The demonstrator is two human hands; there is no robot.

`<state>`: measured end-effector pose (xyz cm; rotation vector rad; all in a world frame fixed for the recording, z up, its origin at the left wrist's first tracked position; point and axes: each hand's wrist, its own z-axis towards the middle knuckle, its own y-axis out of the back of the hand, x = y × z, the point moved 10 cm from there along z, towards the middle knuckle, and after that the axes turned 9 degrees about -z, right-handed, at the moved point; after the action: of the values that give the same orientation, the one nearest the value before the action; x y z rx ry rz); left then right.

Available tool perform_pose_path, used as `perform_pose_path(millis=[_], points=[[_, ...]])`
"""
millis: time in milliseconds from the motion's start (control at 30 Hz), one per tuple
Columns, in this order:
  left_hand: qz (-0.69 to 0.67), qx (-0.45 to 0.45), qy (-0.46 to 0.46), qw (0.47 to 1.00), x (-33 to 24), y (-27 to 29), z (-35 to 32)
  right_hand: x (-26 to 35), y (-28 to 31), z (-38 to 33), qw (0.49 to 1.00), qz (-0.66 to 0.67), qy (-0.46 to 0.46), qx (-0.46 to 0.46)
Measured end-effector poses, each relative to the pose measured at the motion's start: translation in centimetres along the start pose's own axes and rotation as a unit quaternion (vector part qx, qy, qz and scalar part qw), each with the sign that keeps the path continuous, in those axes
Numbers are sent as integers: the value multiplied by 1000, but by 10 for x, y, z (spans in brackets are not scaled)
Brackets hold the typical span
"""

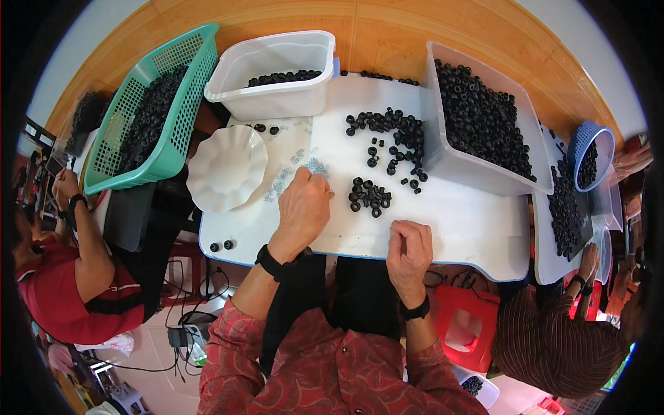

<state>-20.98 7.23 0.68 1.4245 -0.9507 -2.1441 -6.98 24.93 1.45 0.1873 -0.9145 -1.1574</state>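
My left hand (304, 207) is closed, knuckles up, over the white table (456, 228); whatever its curled fingers hold, if anything, is hidden. Just right of it lies a small cluster of black ring-shaped parts (371, 196). My right hand (409, 254) is at the table's front edge, also closed, with the thumb against the bent fingers; I cannot make out anything in it. Farther back a looser group of black parts (408, 131) spreads toward a translucent bin (477, 166) heaped with the same parts. Left of my left hand stands a white scalloped plate (227, 169).
A white tub (277, 102) and a green basket (173, 149), both with black parts, stand at the back left. Two black parts (221, 245) lie near the front left edge. People sit on both sides; a blue basket (591, 155) is at the right. A red stool (467, 325) stands below.
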Motion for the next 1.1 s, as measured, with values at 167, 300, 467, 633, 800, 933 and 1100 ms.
perform_pose_path(millis=[167, 300, 467, 633, 800, 933, 1100], points=[[-21, -16, -20, 999, -18, 7, -11, -1, 3, 0, 1000, 11, -13, 4], [-155, 13, -28, 987, -41, 3, -42, -3, -2, -4, 992, 98, -29, 69], [-290, 76, 35, 953, -38, -32, -72, 11, -12, -5, 962, 207, -43, 174], [-354, 94, 82, 927, -31, -49, -77, 10, -16, -5, 957, 222, -36, 184], [-327, 87, 20, 941, -39, -45, -71, 8, -14, -4, 959, 216, -45, 179], [-272, 47, 38, 960, -34, -37, -61, -1, -12, -5, 959, 212, -85, 165], [-172, -100, 1, 980, -29, -17, -45, 1, -14, -6, 967, 193, -57, 154]])
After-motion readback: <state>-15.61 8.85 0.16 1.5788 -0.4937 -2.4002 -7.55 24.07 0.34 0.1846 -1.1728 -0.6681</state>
